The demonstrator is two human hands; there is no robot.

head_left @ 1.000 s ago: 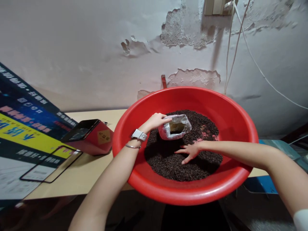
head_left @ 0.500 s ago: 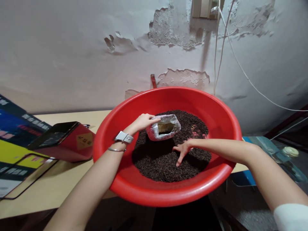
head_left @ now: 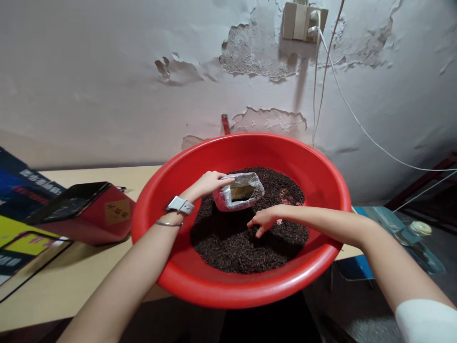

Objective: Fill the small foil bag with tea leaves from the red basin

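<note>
A big red plastic basin (head_left: 250, 296) holds a heap of dark, loose dried leaves (head_left: 228, 255) that look like tea. My left hand (head_left: 210, 183) grips the left rim of an open plastic bag (head_left: 246, 204), tilted over the heap. The bag has a clear, crinkled mouth, a pinkish side and a yellowish-brown inside. To the right of the bag, my right hand (head_left: 264, 221) reaches low to the leaves with its fingers bent but apart, and nothing shows in it. Its fingertips touch or nearly touch the leaves.
A red box with a black rim (head_left: 116, 216) stands on the pale table (head_left: 39, 305) left of the basin, beside a printed board (head_left: 21, 205). Behind is a peeling wall with a socket (head_left: 300, 23) and hanging white cables (head_left: 352, 109). A blue stool (head_left: 355, 267) stands at right.
My right hand has drawn its spread fingers closer together and moved slightly left. My left hand still holds the bag. The view has shifted a little.
</note>
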